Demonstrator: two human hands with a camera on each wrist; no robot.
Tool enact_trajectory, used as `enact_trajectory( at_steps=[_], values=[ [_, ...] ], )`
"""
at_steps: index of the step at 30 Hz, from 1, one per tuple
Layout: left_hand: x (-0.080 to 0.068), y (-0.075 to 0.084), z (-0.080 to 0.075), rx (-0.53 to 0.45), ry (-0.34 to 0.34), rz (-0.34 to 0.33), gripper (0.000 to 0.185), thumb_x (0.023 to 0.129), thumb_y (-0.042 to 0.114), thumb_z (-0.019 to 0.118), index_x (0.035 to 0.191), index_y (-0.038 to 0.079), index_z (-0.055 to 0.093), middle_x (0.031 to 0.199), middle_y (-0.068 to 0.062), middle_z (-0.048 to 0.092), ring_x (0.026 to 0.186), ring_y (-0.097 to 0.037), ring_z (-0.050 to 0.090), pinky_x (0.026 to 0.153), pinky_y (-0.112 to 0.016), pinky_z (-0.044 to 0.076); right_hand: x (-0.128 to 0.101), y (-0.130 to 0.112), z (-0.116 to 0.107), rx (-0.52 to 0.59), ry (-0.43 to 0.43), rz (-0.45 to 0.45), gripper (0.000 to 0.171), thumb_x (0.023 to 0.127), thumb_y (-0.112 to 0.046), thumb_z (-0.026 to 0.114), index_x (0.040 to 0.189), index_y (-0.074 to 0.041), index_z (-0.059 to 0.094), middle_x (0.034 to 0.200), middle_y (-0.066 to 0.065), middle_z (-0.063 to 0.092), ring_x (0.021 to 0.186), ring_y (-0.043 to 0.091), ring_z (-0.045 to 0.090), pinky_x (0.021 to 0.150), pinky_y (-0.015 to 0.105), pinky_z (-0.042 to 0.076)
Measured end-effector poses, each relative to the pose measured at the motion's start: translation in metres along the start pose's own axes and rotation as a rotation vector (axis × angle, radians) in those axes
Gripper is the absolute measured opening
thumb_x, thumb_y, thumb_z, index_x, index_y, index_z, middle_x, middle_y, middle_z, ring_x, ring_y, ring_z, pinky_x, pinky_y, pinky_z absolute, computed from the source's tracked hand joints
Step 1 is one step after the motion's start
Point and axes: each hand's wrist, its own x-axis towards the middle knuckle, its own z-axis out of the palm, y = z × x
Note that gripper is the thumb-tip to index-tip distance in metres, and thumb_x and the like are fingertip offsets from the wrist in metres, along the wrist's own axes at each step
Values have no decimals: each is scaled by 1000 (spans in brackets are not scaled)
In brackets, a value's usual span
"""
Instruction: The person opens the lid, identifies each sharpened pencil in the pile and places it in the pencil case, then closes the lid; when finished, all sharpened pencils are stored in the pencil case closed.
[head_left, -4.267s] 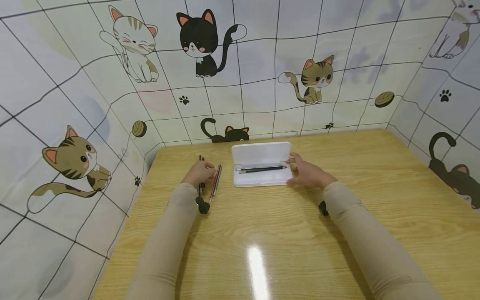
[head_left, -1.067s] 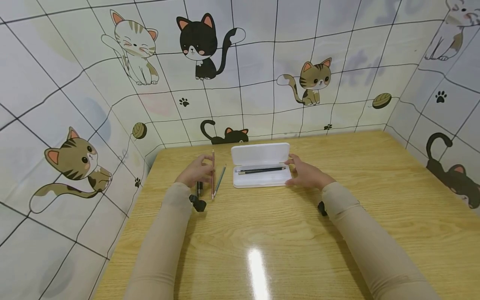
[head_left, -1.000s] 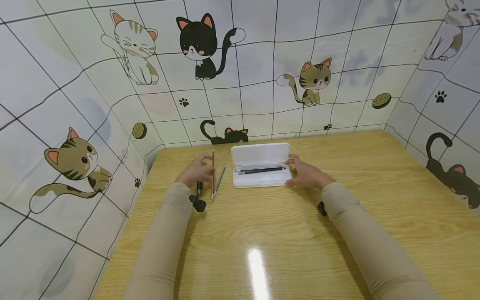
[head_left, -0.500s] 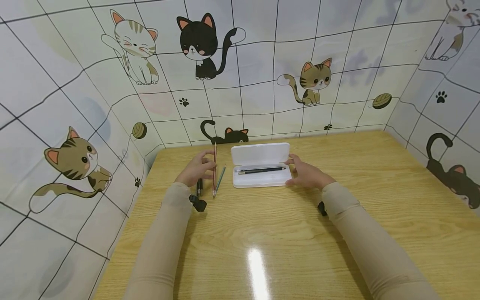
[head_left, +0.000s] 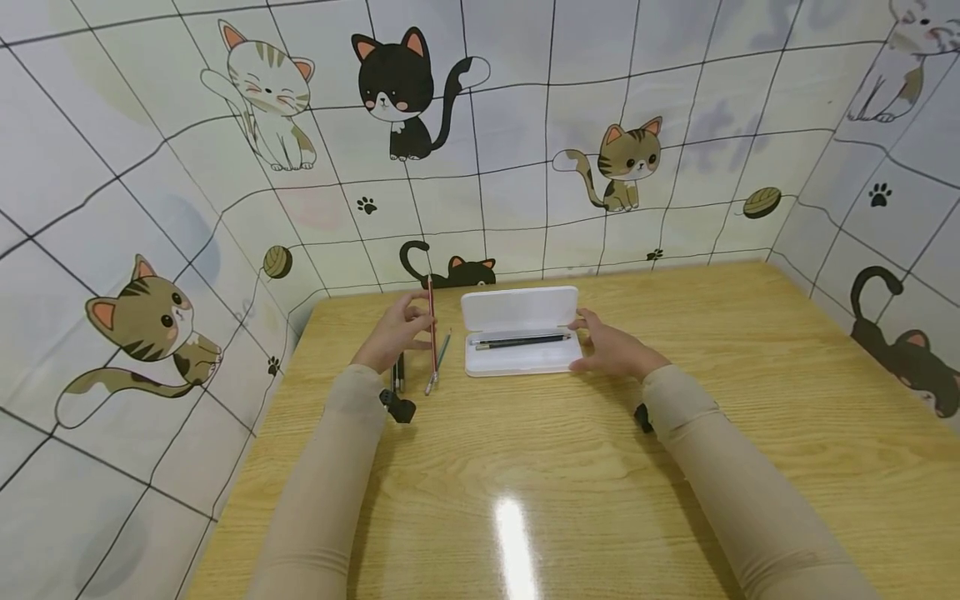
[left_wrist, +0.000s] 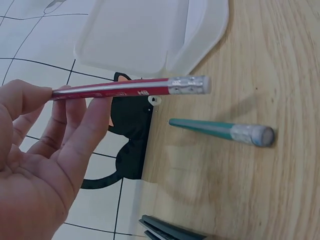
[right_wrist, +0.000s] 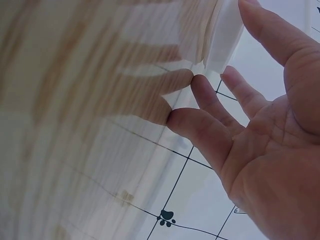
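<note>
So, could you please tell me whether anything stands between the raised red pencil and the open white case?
Only the green pencil, lying on the table partly between the red pencil and the white case; nothing visible blocks the way above it.

Red pencil point(left_wrist: 130, 90) aloft; white case point(head_left: 498, 361) lying open.

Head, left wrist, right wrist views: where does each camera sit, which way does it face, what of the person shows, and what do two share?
Head: on the head, facing forward and down at the table; left hand, right hand and both sleeves show.
Left wrist: on that wrist, facing the red pencil; the left hand shows.
Right wrist: on that wrist, facing the white case's edge; the right hand shows.
Head and left wrist share the red pencil.
</note>
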Motion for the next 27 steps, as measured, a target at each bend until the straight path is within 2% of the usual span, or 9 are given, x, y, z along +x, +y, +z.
enact_trajectory(
  at_steps=[3,6,9,14,17,21,22,27],
  values=[
    [1,3,2,-2,14,32,46,106,12,55,148,16,39,123,-21,56,118,-44,53,85,-47,59,1,1,1,-1,0,-1,104,93,-26,77,159,0,1,161,13,36,138,40,46,112,61,33],
    [1,6,3,-16,26,69,47,106,11,55,149,14,38,126,-24,55,112,-37,57,85,-47,59,1,2,1,-5,2,-3,104,93,-26,77,159,0,1,161,14,35,137,39,48,111,60,35],
    [2,8,5,-38,34,94,48,105,11,55,150,12,37,127,-25,52,111,-35,59,86,-47,59,0,2,0,-3,2,-3,104,93,-26,77,159,0,1,162,14,34,136,39,48,110,60,35],
    [2,11,8,-44,43,122,46,105,10,55,148,15,39,122,-19,55,107,-31,62,87,-48,58,0,2,0,2,-3,-6,104,93,-26,76,159,0,0,162,14,32,137,39,48,110,60,36],
    [2,11,11,-53,53,143,44,105,9,56,146,14,40,121,-22,55,104,-28,63,88,-51,57,0,1,1,1,-3,-8,103,94,-26,76,159,0,0,163,14,32,137,39,47,110,60,36],
    [3,11,15,-70,71,182,44,104,6,57,145,11,41,120,-22,55,106,-30,62,89,-53,57,0,0,1,5,-3,-10,103,94,-26,76,159,0,0,162,14,32,137,40,47,111,60,35],
    [3,11,16,-74,70,191,45,104,5,57,145,9,40,120,-23,54,109,-34,61,88,-52,57,0,0,1,6,-2,-9,103,94,-25,76,159,0,0,162,14,32,138,40,46,111,60,35],
    [7,11,22,-77,63,240,42,103,3,57,142,7,42,126,-34,51,107,-36,61,86,-52,58,0,0,1,12,-1,-2,105,93,-26,77,160,-1,-1,162,12,33,139,40,45,112,60,34]
  ],
)
